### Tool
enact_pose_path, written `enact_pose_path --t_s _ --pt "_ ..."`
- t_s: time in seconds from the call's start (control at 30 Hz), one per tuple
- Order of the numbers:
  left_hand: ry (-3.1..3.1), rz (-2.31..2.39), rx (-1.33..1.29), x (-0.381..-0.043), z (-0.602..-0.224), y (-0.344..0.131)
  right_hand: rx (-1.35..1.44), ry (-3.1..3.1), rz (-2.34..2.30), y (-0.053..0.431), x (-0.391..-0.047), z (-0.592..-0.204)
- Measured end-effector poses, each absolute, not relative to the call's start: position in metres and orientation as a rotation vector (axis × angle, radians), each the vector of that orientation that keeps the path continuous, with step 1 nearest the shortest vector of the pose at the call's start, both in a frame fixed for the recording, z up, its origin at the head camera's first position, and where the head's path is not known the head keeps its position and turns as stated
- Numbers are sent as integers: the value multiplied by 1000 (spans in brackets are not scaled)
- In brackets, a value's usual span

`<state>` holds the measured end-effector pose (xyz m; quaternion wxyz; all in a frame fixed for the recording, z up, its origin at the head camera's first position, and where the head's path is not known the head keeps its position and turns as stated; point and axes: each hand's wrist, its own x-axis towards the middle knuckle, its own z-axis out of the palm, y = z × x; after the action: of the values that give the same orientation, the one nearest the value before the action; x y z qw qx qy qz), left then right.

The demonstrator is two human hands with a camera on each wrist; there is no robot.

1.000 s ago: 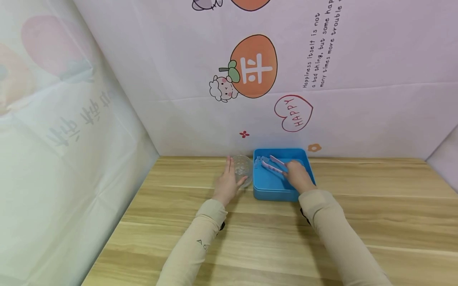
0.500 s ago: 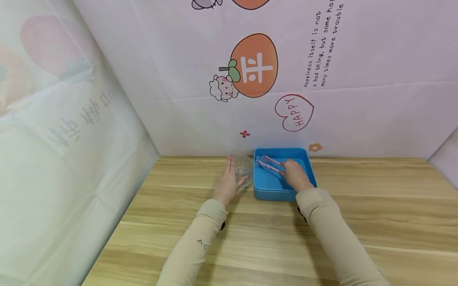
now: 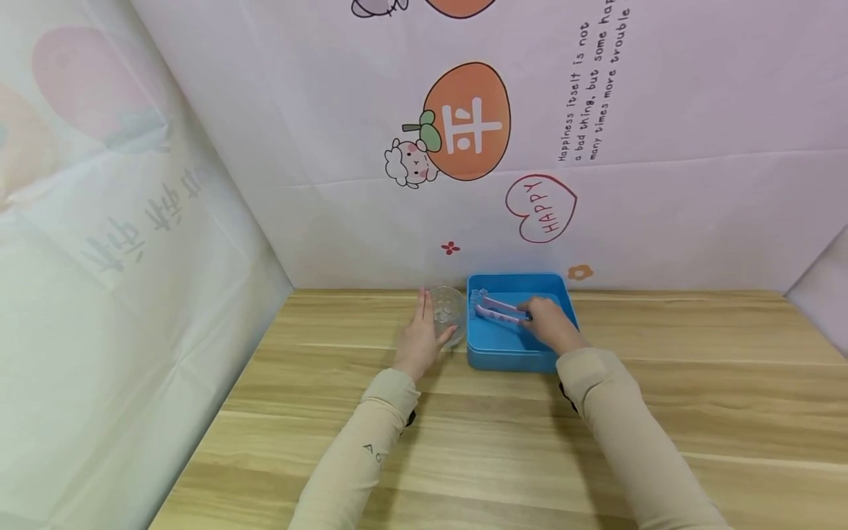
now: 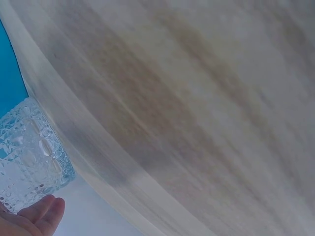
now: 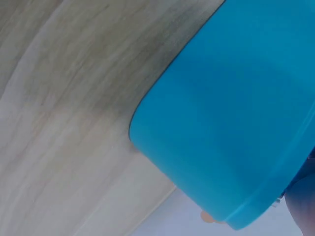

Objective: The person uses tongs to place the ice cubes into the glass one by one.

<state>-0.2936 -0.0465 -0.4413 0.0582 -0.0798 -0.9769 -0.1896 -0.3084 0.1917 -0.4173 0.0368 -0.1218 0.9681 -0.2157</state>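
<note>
My right hand (image 3: 551, 324) grips pink-and-lilac tongs (image 3: 498, 317) inside a shallow blue box (image 3: 503, 361). Their tips are right at several small clear cubes (image 3: 474, 300) along the box's left wall. Just left of the box stands a clear cut-glass bowl (image 3: 453, 303), which my left hand (image 3: 419, 344) steadies, fingers along its left side and thumb on the near side. In the left wrist view, fingertips (image 4: 47, 216) touch the faceted glass. The right wrist view shows mainly the blue box's outer wall, with part of the right hand (image 5: 304, 204) at the edge; the tongs are hidden there.
The wooden table (image 3: 464, 456) extends in front of and to both sides of the box. A white printed sheet (image 3: 358, 221) hangs directly behind the box and bowl, and another pale sheet (image 3: 218, 309) borders the table on the left.
My right hand has moved the tongs a little leftward to the clear cubes at the left wall, and the tips have drawn closer together. The left hand stays at the glass bowl.
</note>
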Motion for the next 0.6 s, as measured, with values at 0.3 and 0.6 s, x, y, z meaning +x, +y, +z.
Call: enact_pose_path --t_s 0.3,0.6 --pt "-2944 -574 -239 -295 -444 -46 -417 3010 -645 191 -304 -415" --pt "-2948 -552 -234 -295 -445 -46 -474 3052 -635 191 -300 -415"
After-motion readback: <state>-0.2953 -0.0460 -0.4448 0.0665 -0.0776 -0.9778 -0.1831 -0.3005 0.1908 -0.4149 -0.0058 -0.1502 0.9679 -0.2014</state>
